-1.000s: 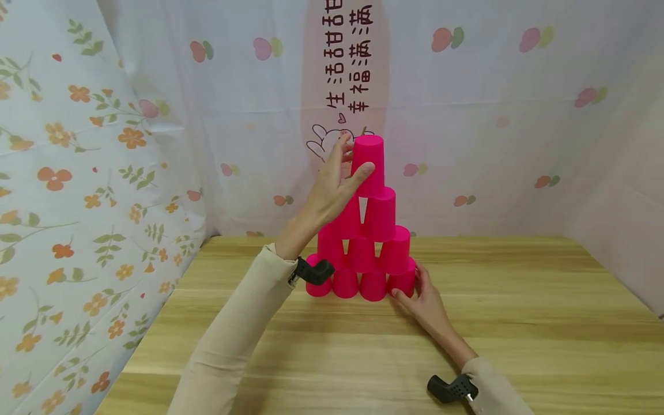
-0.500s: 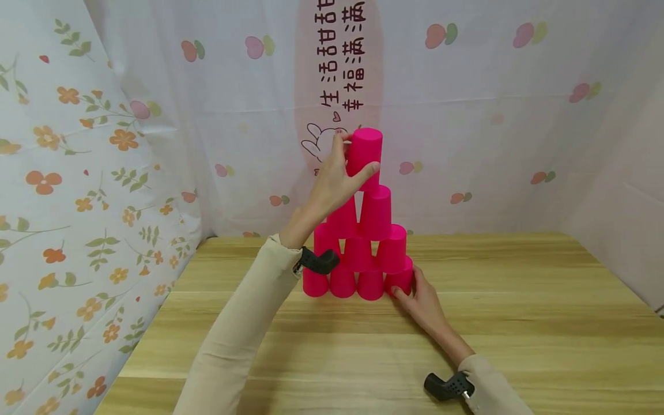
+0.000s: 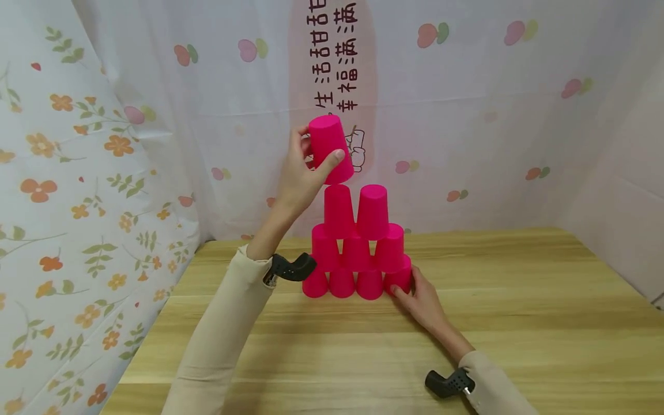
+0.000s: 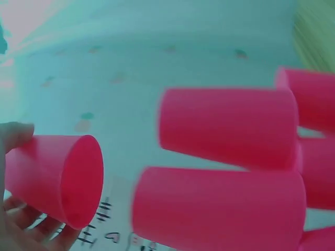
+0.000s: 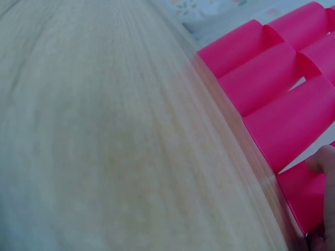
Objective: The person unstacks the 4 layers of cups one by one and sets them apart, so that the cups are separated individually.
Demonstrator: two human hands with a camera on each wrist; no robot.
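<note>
My left hand [image 3: 300,181] grips a pink plastic cup [image 3: 329,144], mouth down and tilted, above the left part of a cup stack. In the left wrist view the held cup [image 4: 44,175] shows its open mouth, apart from the stacked cups [image 4: 225,125]. Two upside-down cups [image 3: 372,213] form the stack's top row, with wider rows of cups [image 3: 355,253] beneath. At the bottom right, my right hand [image 3: 426,302] holds the end cup [image 3: 398,279] between thumb and fingers. The right wrist view has that thumb on the end cup [image 5: 303,193], which stands on the table.
The stack stands on a wood-grain table [image 3: 493,323]. Behind it hangs a white curtain [image 3: 467,115] with fruit prints and lettering, and a flowered curtain [image 3: 78,230] borders the left side. Each wrist wears a black camera mount [image 3: 450,383].
My left hand has lifted the top cup off the stack and moved it up and to the left, tilting it. The right hand stays on the bottom right cup.
</note>
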